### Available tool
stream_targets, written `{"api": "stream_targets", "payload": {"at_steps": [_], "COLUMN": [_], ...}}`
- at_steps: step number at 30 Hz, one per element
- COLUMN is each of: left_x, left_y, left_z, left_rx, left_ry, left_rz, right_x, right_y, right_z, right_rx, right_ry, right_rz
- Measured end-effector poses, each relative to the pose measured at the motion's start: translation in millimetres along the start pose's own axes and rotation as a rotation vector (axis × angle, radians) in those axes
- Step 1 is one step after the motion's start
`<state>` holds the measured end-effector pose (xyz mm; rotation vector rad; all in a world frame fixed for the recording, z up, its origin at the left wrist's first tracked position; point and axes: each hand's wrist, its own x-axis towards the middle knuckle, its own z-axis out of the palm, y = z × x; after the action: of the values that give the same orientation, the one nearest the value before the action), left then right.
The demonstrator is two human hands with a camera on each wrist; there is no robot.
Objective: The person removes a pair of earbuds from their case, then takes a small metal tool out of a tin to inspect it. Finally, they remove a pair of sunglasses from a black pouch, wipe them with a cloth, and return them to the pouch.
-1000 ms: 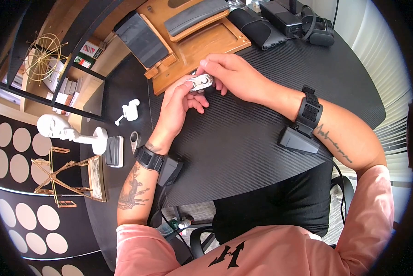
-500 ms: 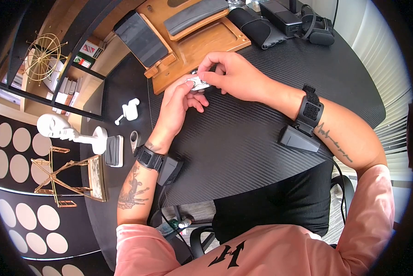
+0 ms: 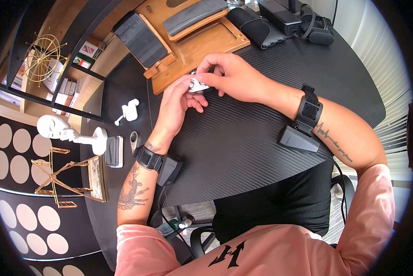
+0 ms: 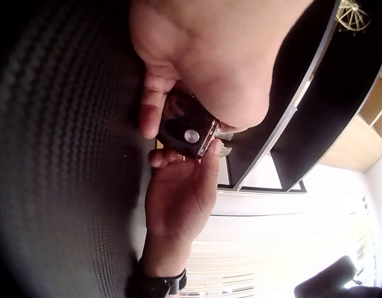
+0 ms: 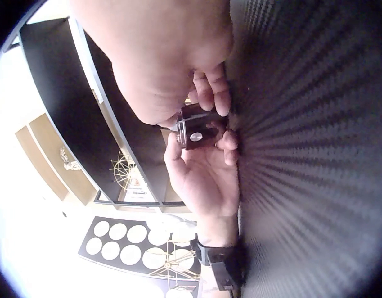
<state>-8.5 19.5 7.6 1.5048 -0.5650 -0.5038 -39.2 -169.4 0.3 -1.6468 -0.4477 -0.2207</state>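
Note:
A small device with a shiny chrome face [image 3: 198, 85] is held between both hands, low over the desk. Its other side, seen in the left wrist view, is a glossy dark casing [image 4: 176, 130] with a round silver disc [image 4: 191, 136]. My left hand [image 3: 173, 103] grips it, thumb on the chrome face and fingers around the lower side. From the right, my right hand [image 3: 238, 77] pinches its upper end, index finger bent and thumb against the chrome. The right fingers cover part of the device. Its exact kind I cannot tell.
Just beyond the hands stands a wooden organizer [image 3: 202, 46] with a phone [image 3: 142, 39] leaning in it. A black pouch [image 3: 257, 28] lies to its right. Left on the desk are white earbuds with their case [image 3: 131, 110], a white face sculpture [image 3: 54, 126] and a gold-framed ornament [image 3: 96, 177].
The right hand's index finger has bent more, and its thumb has moved left across the chrome face. The device has turned slightly; the left hand stays almost in place.

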Motion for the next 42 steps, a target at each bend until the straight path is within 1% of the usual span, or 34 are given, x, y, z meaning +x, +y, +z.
{"api": "stream_targets", "payload": {"at_steps": [1,3,7,9,10,12,13,15,19,25,27,28,30,31,33,34,35,37,38,39,41,42], "left_x": [0,-1,0,0,-1,-1,0,-1,0,0,0,0,1,1,1,1,1,2,2,1,2,2], "left_y": [0,-1,0,-1,0,2,2,-1,0,0,1,-1,-4,-4,-3,-3,-3,-3,-4,-4,-2,-2], "left_z": [0,1,1,0,1,5,4,2,2,2,4,2,-2,-3,-2,-1,0,0,0,0,-2,-2], "left_rx": [0.0,-0.017,0.036,0.014,0.014,0.087,0.087,-0.013,0.032,0.038,0.073,0.068,-0.018,-0.026,-0.11,-0.106,-0.122,-0.062,-0.045,-0.065,-0.042,-0.063], "left_ry": [0.0,0.017,0.005,0.012,0.011,0.034,0.033,0.013,0.019,0.008,0.023,0.035,0.019,0.032,0.044,0.043,0.054,0.037,0.025,0.038,-0.026,-0.017], "left_rz": [0.0,0.005,-0.003,-0.008,-0.008,-0.011,-0.011,0.0,-0.011,-0.007,-0.008,-0.003,-0.012,0.005,-0.027,-0.019,-0.003,-0.016,-0.021,-0.005,-0.025,-0.013], "right_x": [-1,-2,-1,0,0,-2,-2,-2,-2,-2,-2,-2,-2,-2,-4,-4,-4,-4,-1,-1,-2,-3], "right_y": [1,-7,-2,-4,-4,-2,-2,-2,-3,-7,-6,-5,-9,-12,-13,-6,-5,-2,2,3,3,4], "right_z": [-1,-3,-2,-2,-2,-2,-3,-2,-2,-3,-2,-2,-2,-2,-2,-2,-2,-2,1,1,-1,-1], "right_rx": [0.0,-0.061,-0.022,0.046,0.046,-0.114,-0.115,-0.155,-0.17,-0.176,-0.065,-0.068,-0.027,-0.04,-0.172,-0.212,-0.228,-0.192,-0.151,-0.168,-0.125,-0.112], "right_ry": [0.0,-0.064,-0.055,-0.054,-0.054,-0.04,-0.039,-0.025,-0.017,0.002,-0.049,-0.062,-0.068,-0.086,-0.087,-0.033,-0.053,-0.093,-0.025,-0.047,-0.041,-0.042], "right_rz": [0.0,0.071,0.054,0.138,0.138,-0.02,-0.02,-0.02,-0.029,0.016,0.067,0.065,0.12,0.112,0.005,-0.055,-0.058,0.076,-0.024,-0.024,0.101,0.062]}}
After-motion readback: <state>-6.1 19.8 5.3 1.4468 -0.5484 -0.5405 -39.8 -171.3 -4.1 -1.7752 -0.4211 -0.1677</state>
